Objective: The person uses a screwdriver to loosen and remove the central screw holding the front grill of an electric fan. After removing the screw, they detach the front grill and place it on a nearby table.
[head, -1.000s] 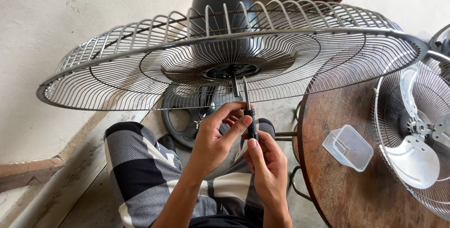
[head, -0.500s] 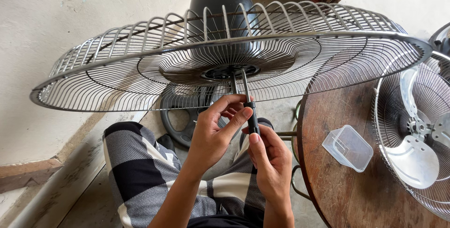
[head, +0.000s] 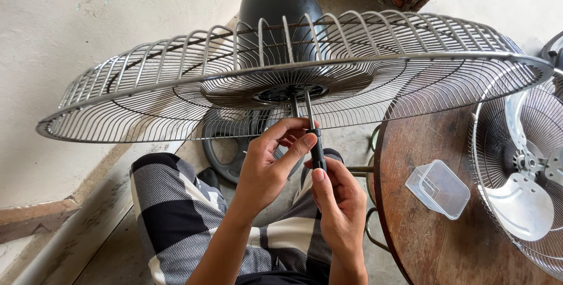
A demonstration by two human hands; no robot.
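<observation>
A large wire fan guard [head: 176, 85] on a black motor housing [head: 280, 3] fills the upper view, tilted toward me. Its black hub [head: 281, 92] has a short shaft sticking out. A screwdriver [head: 314, 135] with a black handle and metal shank points up, its tip against the hub. My right hand [head: 337, 209] grips the handle from below. My left hand [head: 272, 165] pinches the top of the handle, where the shank begins, with thumb and fingers.
A round wooden table [head: 422, 244] stands at the right with a clear plastic box [head: 438, 188] on it. A second fan [head: 522, 185] with metal blades lies at the table's right edge. A black fan base [head: 226, 156] sits on the floor beyond my checked trousers. A pale wall is at the left.
The screwdriver has risen from just below the hub until its tip meets the hub. Both hands moved up slightly with it. The guard has tipped a little.
</observation>
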